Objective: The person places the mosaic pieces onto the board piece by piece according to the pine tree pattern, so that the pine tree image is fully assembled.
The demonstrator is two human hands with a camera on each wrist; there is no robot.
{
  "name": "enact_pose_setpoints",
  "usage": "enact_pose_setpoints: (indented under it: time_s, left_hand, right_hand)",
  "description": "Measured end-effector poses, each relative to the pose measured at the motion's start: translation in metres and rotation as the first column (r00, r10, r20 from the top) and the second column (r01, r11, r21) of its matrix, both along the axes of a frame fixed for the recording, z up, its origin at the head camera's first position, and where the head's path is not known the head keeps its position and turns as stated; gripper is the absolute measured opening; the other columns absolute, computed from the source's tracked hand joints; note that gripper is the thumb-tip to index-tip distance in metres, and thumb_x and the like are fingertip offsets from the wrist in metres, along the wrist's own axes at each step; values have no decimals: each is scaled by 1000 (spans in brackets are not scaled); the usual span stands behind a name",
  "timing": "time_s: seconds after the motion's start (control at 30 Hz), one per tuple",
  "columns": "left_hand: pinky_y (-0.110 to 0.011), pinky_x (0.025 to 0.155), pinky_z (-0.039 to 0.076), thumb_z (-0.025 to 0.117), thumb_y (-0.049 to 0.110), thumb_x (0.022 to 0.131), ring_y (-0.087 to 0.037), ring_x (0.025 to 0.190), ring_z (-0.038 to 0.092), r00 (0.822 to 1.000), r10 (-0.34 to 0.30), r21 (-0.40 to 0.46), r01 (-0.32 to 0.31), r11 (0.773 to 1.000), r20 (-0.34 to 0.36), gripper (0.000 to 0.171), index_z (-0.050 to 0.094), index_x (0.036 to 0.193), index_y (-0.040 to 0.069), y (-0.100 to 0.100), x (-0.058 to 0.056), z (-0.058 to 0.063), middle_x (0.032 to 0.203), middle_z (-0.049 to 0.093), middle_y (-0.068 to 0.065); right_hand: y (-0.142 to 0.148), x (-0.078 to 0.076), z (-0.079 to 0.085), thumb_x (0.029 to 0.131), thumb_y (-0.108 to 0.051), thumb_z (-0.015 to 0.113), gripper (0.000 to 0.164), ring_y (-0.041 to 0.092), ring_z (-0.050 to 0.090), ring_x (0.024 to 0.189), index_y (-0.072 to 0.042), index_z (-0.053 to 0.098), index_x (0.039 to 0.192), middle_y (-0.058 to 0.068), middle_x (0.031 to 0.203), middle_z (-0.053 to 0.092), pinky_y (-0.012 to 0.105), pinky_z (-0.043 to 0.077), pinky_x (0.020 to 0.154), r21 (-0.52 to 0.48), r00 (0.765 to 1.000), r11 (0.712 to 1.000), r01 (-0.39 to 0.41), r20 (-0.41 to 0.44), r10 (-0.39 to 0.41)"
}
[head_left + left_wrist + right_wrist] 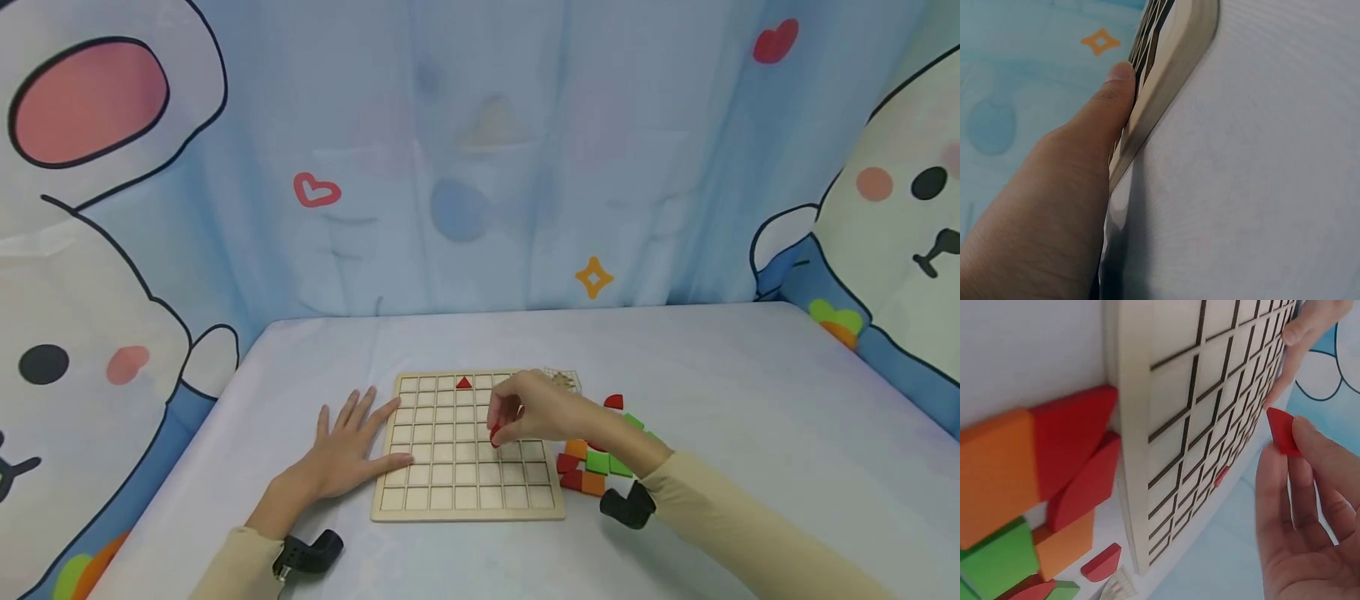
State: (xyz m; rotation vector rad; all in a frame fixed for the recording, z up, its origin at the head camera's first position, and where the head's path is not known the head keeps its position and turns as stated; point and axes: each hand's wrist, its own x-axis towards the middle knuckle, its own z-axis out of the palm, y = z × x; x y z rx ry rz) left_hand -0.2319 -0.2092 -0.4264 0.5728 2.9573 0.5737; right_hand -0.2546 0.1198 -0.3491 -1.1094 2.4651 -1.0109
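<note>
1. Left hand (341, 454): fingers spread, gripping nothing. My thumb and forefinger rest on the left side of the board (468, 516); I judge that this contact steadies it against sliding.
2. Board: lies flat on the white table (750, 400), marked off into square cells. Its place in front of me appears to suit both hands' reach.
3. Red triangle (464, 382): sits in a cell of the row farthest from me.
4. Red piece (495, 436): pinched between thumb and fingers of my right hand (534, 406), over the right half of the board. The fingertip hold seems chosen for so small a piece.
5. Gridded item (568, 381): lies by the board's far right corner, partly hidden; I cannot tell what it is.
6. Loose pieces (572, 480): red, orange and green, grouped on the table just beside the board's right edge, presumably for easy picking by that hand. My forearm hides some.
</note>
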Motion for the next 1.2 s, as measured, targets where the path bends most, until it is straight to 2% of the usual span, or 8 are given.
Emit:
enact_pose_setpoints:
  time_s: [0.17, 0.3, 0.57, 0.77, 0.87, 1.07, 1.2]
  left_hand:
    - [-76, 117, -8, 59, 69, 95, -46, 159, 2, 1000, 6, -6, -6, 1000, 3, 93, 27, 168, 20, 0, 0, 1, 173, 10, -22]
    - [-76, 117, -8, 58, 70, 95, -45, 160, 1, 1000, 11, -10, -11, 1000, 9, 93, 27, 168, 21, 1, -1, 0, 174, 10, -22]
    - [-76, 117, -8, 57, 71, 95, -45, 160, 1, 1000, 14, -14, -14, 1000, 10, 93, 27, 168, 22, 1, -2, 0, 174, 10, -21]
    - [-75, 118, -8, 56, 71, 96, -44, 160, 0, 1000, 15, -27, -15, 1000, 22, 92, 26, 168, 23, 1, -2, 1, 174, 9, -20]
    - [-75, 118, -9, 56, 71, 96, -43, 160, -1, 1000, 10, -21, -9, 1000, 23, 92, 25, 168, 23, 1, -2, 2, 174, 8, -20]
    - [-75, 118, -9, 55, 71, 96, -43, 160, -1, 999, 20, -24, -20, 1000, 34, 92, 25, 168, 23, -1, -1, 0, 174, 8, -20]
    - [-75, 118, -9, 56, 70, 96, -43, 160, -1, 1000, 18, -15, -18, 1000, 25, 91, 26, 168, 23, -1, 0, -1, 174, 8, -19]
  right_hand:
    - [-11, -15, 0, 86, 4, 83, 6, 7, 70, 75, -1, 80, 88, -1, 85, 74, 22, 59, 73, -32, 999, 999, 33, -28, -34]
    - [-18, -22, 0, 85, 7, 82, 8, 10, 74, 78, -1, 81, 88, 2, 88, 75, 23, 60, 73, -50, 997, 997, 58, -48, -61]
    - [-31, -35, -5, 90, 8, 77, 11, 14, 74, 81, -1, 82, 93, 6, 94, 75, 26, 60, 75, -54, 989, 989, 135, -54, -138]
    - [-42, -48, -13, 91, 7, 75, 12, 18, 73, 85, 0, 82, 97, 9, 97, 74, 28, 60, 75, -64, 983, 985, 161, -81, -166]
    - [-49, -53, -18, 91, 8, 74, 12, 20, 74, 86, 1, 82, 98, 10, 98, 75, 28, 60, 75, -75, 981, 983, 165, -88, -172]
    - [-65, -57, -25, 91, 9, 74, 12, 20, 75, 86, 1, 82, 97, 11, 96, 77, 28, 60, 78, -79, 983, 991, 106, -143, -116]
    - [-70, -56, -27, 91, 9, 73, 13, 21, 74, 89, 0, 82, 95, 10, 96, 77, 28, 60, 79, -43, 975, 991, 125, -178, -131]
